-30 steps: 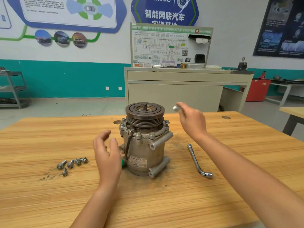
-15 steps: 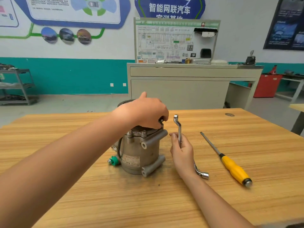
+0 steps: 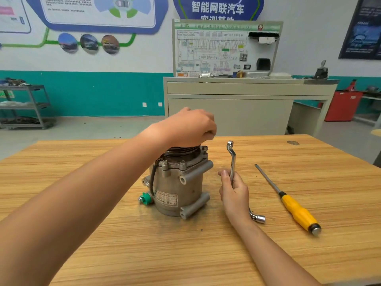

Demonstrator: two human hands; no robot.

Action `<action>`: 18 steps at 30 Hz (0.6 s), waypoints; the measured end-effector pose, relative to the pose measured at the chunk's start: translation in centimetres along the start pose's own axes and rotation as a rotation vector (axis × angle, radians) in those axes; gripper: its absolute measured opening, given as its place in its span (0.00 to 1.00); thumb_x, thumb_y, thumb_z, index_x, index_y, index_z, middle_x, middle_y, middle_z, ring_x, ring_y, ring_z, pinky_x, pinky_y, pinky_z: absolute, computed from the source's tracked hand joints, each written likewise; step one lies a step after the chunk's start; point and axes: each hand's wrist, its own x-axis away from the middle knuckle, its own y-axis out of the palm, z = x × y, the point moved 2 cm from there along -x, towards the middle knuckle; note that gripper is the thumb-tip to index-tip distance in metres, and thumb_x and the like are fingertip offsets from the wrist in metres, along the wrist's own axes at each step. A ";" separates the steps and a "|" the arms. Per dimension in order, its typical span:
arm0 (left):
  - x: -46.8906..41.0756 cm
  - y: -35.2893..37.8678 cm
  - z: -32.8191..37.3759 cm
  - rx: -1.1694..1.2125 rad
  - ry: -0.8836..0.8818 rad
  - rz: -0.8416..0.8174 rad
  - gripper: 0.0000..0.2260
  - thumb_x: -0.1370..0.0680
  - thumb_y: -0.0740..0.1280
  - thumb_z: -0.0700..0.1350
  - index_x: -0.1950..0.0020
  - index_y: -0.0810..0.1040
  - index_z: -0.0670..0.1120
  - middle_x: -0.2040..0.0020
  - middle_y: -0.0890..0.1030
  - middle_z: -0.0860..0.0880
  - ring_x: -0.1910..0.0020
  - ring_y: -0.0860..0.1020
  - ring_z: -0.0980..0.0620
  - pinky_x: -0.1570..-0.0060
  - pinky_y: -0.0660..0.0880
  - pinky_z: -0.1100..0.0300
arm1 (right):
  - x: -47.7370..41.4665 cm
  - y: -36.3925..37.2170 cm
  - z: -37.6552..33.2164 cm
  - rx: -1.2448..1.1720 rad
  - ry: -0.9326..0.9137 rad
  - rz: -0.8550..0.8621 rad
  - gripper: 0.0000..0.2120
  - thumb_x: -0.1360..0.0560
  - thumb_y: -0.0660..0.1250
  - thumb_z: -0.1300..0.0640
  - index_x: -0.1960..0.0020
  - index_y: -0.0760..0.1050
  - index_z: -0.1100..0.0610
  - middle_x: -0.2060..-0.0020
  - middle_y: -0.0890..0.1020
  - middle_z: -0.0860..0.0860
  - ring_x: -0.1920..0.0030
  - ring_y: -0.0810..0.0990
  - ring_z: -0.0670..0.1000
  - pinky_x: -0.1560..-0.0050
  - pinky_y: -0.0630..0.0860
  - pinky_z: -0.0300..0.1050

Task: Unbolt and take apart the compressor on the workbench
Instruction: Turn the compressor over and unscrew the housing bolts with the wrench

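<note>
One bench. One compressor, upright at frame centre. Two hands: your left hand is curled over the compressor's top; your right hand, just right of it, grips one wrench. One screwdriver lies lower right.
</note>
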 end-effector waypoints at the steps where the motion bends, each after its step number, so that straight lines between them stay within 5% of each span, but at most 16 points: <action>1: -0.1 -0.2 -0.1 -0.007 -0.011 0.014 0.10 0.20 0.59 0.45 0.46 0.79 0.45 0.41 0.75 0.49 0.42 0.72 0.49 0.41 0.67 0.49 | 0.1 0.0 0.1 0.003 -0.006 -0.005 0.10 0.22 0.58 0.51 0.58 0.75 0.49 0.76 0.67 0.42 0.73 0.65 0.45 0.69 0.62 0.43; 5: 1.1 -0.8 -0.1 0.150 -0.077 0.158 0.09 0.21 0.62 0.46 0.47 0.79 0.46 0.35 0.73 0.50 0.39 0.72 0.51 0.37 0.67 0.50 | 0.3 0.1 -0.1 0.094 -0.037 -0.093 0.12 0.21 0.55 0.49 0.44 0.73 0.50 0.71 0.67 0.41 0.69 0.66 0.42 0.66 0.63 0.40; 8: 5.1 -0.4 -1.1 0.480 -0.255 0.480 0.11 0.21 0.62 0.50 0.41 0.76 0.48 0.37 0.72 0.55 0.39 0.68 0.65 0.39 0.61 0.71 | 0.6 -0.3 -1.1 0.155 -0.062 -0.159 0.19 0.20 0.52 0.48 0.30 0.63 0.46 0.66 0.65 0.37 0.63 0.63 0.36 0.60 0.62 0.36; 11: 10.7 2.7 -2.0 0.736 -0.590 0.901 0.13 0.20 0.57 0.49 0.38 0.72 0.50 0.41 0.73 0.58 0.45 0.68 0.74 0.47 0.60 0.82 | 1.1 -1.9 -3.8 0.285 -0.147 -0.200 0.20 0.21 0.51 0.46 0.30 0.59 0.40 0.71 0.72 0.39 0.69 0.70 0.37 0.67 0.63 0.33; 15: 14.7 9.7 -0.8 0.855 -0.956 0.961 0.15 0.17 0.54 0.44 0.32 0.69 0.44 0.30 0.66 0.49 0.33 0.63 0.61 0.39 0.58 0.71 | 1.2 -3.6 -7.8 0.579 -0.203 -0.294 0.19 0.20 0.52 0.46 0.30 0.65 0.45 0.48 0.81 0.46 0.47 0.76 0.42 0.50 0.71 0.39; 18: 14.9 11.8 -0.1 0.837 -0.961 0.910 0.16 0.18 0.55 0.44 0.31 0.67 0.43 0.26 0.58 0.48 0.28 0.57 0.55 0.35 0.55 0.64 | 0.9 -3.5 -10.2 0.844 -0.200 -0.393 0.18 0.20 0.50 0.45 0.33 0.66 0.44 0.60 0.80 0.47 0.57 0.78 0.50 0.56 0.72 0.46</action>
